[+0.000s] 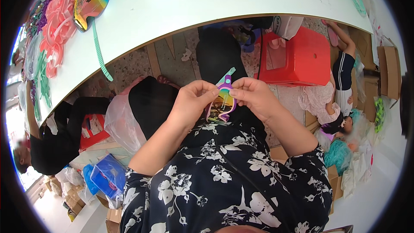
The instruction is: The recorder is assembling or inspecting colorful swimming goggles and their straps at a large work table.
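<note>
White table (181, 4) curves across the top, smooth laminate with a pale wood edge; stacks of pink and green plastic frames (56, 21) lie at its far left, well apart from me. Red plastic stool (302, 56) stands on the speckled floor under the table, to my right. 1 clear plastic bag (120, 123) sits by my left knee.

Over my lap: toy glasses (223, 101), purple frame, glossy rainbow lens, 1 teal arm sticking up toward the table. Long axis runs roughly up-down, tilted slightly right at the top. They sit between my 2 hands, about level with both, neither clearly nearer.

Left hand (194, 101) pinches the frame's left edge, thumb and forefinger closed on it. Right hand (254, 95) pinches the upper right edge near the teal arm, fingers likewise closed.
</note>
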Motion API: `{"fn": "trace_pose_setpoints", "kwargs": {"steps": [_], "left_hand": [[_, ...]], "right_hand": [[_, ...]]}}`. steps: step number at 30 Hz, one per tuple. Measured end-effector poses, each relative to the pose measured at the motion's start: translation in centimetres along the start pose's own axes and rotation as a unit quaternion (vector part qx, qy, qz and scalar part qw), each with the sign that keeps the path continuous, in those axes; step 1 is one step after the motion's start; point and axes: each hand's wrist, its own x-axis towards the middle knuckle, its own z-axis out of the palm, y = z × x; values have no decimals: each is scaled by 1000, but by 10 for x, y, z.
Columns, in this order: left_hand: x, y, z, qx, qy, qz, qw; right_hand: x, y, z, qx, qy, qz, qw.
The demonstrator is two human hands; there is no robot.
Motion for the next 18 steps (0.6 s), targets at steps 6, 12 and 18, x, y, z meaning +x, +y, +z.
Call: {"fn": "trace_pose_setpoints", "kwargs": {"steps": [6, 12, 18], "left_hand": [[10, 7, -6, -9, -57, -67, 996], [13, 3, -10, 128, 10, -12, 992], [-25, -18, -17, 302, 16, 166, 939]], "right_hand": [[31, -3, -28, 81, -127, 116, 982], [33, 17, -13, 46, -22, 34, 998], [-7, 44, 9, -7, 46, -145, 988]]}}
